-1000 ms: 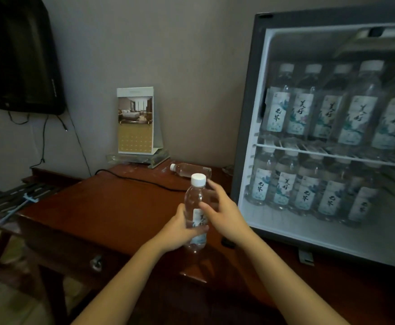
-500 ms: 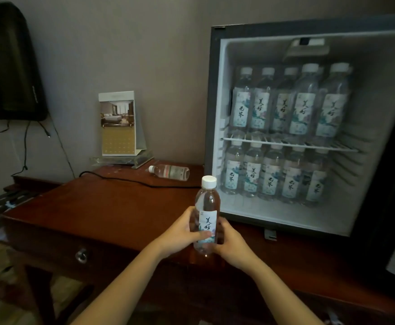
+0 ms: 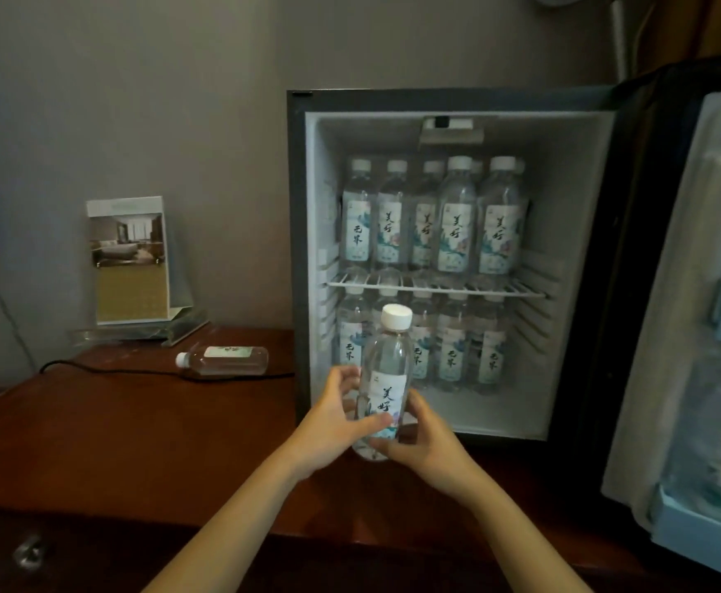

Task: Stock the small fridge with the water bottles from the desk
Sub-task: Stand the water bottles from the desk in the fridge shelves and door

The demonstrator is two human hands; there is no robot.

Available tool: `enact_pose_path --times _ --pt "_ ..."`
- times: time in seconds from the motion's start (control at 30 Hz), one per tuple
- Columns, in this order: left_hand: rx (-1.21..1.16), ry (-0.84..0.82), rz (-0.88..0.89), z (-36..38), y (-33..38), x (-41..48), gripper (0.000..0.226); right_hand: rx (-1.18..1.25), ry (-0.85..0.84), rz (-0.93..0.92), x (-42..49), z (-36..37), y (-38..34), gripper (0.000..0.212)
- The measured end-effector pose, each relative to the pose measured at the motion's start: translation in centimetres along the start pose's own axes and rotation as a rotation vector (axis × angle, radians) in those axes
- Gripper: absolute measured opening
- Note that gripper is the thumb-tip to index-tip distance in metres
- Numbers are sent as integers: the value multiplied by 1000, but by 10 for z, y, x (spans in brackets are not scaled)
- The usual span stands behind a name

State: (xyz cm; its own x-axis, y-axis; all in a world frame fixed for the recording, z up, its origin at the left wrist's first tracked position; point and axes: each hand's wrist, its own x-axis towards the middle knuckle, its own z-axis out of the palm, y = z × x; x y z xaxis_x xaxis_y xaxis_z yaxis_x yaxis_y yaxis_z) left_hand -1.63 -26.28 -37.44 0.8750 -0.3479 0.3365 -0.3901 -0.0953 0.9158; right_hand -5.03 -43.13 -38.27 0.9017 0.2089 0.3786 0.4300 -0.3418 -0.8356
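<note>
Water bottle [image 3: 386, 378] held upright in both hands at the mouth of the open small fridge [image 3: 299, 250].

The left hand [image 3: 333, 425] clasps the bottle's lower half from the left, thumb across the label and fingers curled behind. The right hand [image 3: 425, 442] grips it low on the right, fingers wrapped round the base. The bottle, white cap on, is over the desk [image 3: 136, 442], level with the fridge's lower compartment. Rows of bottles stand on the wire shelf [image 3: 436, 288] and on the floor below it. The door [image 3: 692, 293] hangs open to the right. A second bottle [image 3: 226, 360] lies on its side on the desk just left of the fridge, beside a black cable [image 3: 115, 370].
</note>
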Motion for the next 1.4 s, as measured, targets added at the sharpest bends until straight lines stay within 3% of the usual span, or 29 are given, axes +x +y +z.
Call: enact_pose_path --times 0.3,0.43,0.77,1.1,1.4 --pt "-89 98 229 -2 70 67 52 4 179 -194 57 -42 -56 64" --pt "-139 138 283 -8 93 96 49 -1 280 -212 85 -49 -72 75" --pt "-119 143 313 -9 108 152 57 -128 531 -169 127 -62 -81 71" --pt "-36 114 291 5 90 184 50 -307 570 -69 135 -75 -66 68" --pt "147 92 227 6 81 182 47 -280 560 -57 132 -70 -51 61"
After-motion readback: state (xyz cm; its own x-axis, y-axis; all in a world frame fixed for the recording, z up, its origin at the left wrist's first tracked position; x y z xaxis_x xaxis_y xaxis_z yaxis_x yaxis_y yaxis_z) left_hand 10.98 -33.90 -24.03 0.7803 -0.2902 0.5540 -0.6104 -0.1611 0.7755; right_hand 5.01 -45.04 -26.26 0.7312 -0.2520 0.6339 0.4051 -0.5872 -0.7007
